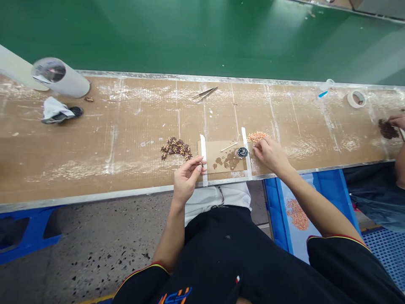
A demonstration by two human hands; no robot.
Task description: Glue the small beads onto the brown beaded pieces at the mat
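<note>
My left hand [187, 177] pinches a small brown piece with pale specks [200, 164] at the left strip of white tape [203, 147]. Just left of it lies a heap of similar brown-and-cream pieces [173, 146]. My right hand [270, 155] has its fingertips together beside a pile of small orange pieces [257, 136]; anything between them is too small to make out. Between my hands, a stained cardboard sheet [210, 147] carries a cotton swab [229, 146] and a small round pot of dark, glossy stuff [242, 152].
Tweezers [205, 93] lie farther back on the cardboard-covered bench [133, 126]. A white cylinder [68, 80] and a crumpled cloth [57, 109] are at left, a tape roll [356, 99] at right. A blue tray [278, 211] with orange pieces sits below; another person's hand [398, 121] works far right.
</note>
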